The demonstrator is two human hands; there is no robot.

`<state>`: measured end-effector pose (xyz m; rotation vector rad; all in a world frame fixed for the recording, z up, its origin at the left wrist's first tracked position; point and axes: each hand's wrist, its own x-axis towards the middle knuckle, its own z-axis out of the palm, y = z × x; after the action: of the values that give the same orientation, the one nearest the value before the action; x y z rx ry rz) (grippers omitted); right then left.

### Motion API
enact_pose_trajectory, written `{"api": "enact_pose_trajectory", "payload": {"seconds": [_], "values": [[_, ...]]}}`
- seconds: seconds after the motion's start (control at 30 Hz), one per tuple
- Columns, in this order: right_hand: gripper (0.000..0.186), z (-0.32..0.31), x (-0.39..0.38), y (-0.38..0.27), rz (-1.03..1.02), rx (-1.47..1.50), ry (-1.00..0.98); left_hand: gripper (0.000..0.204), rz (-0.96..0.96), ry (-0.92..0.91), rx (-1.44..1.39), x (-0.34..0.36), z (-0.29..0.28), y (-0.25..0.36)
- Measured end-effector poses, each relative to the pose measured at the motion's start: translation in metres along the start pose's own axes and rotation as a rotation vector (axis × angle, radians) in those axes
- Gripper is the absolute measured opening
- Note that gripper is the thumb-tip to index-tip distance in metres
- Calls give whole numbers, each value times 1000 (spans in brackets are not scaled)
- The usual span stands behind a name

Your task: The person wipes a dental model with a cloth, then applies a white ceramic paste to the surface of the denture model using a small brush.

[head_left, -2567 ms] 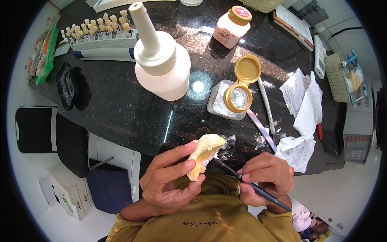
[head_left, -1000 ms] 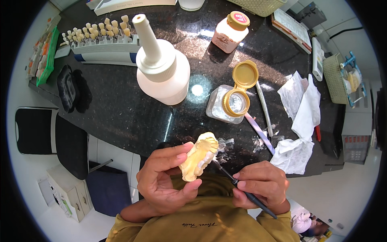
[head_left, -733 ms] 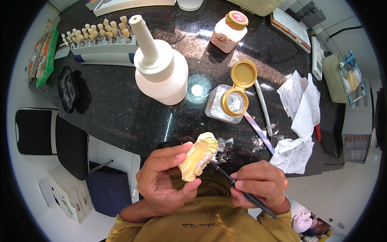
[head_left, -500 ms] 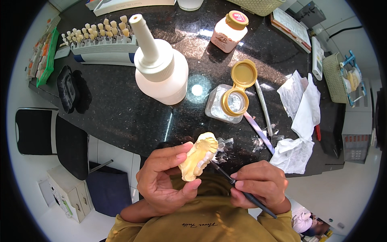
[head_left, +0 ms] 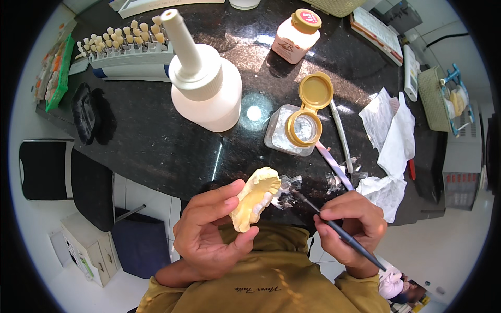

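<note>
Pale yellow dental cast in one hand, slim dark tool in the other

At the lower centre of the frame, the left hand grips the cast between fingertips and thumb, tilted, white teeth along its right side. The right hand pinches the tool like a pen, its tip apart from the cast, near crumpled clear scraps on the dark table. An open gold-lidded jar stands above centre, a white nozzle bottle to its left

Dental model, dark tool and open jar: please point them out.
Dental model [head_left: 250,202]: head view, on its yellow inner side.
Dark tool [head_left: 352,241]: head view, on its handle.
Open jar [head_left: 277,130]: head view, on its clear wall.
</note>
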<state>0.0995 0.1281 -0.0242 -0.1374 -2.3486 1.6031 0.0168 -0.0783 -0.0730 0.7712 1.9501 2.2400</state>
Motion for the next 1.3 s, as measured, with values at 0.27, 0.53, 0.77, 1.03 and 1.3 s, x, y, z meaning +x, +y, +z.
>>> {"api": "enact_pose_trajectory", "payload": {"seconds": [0.27, 0.53, 0.77, 1.03, 1.3], "values": [[17, 8, 1, -1, 119, -26, -28, 49, 1, -43, 93, -4, 0, 1], [18, 9, 2, 3, 17, -77, -53, 49, 6, -113, 122, -5, -4, 2], [18, 9, -2, 5, 33, -93, -6, 50, 51, -20, 117, -3, 2, 0], [19, 8, -2, 4, 37, -104, -32, 50, 32, -99, 122, -6, -2, 0], [18, 3, 2, 4, -26, 37, -62, 51, 81, -11, 92, -3, 1, -4]]}}
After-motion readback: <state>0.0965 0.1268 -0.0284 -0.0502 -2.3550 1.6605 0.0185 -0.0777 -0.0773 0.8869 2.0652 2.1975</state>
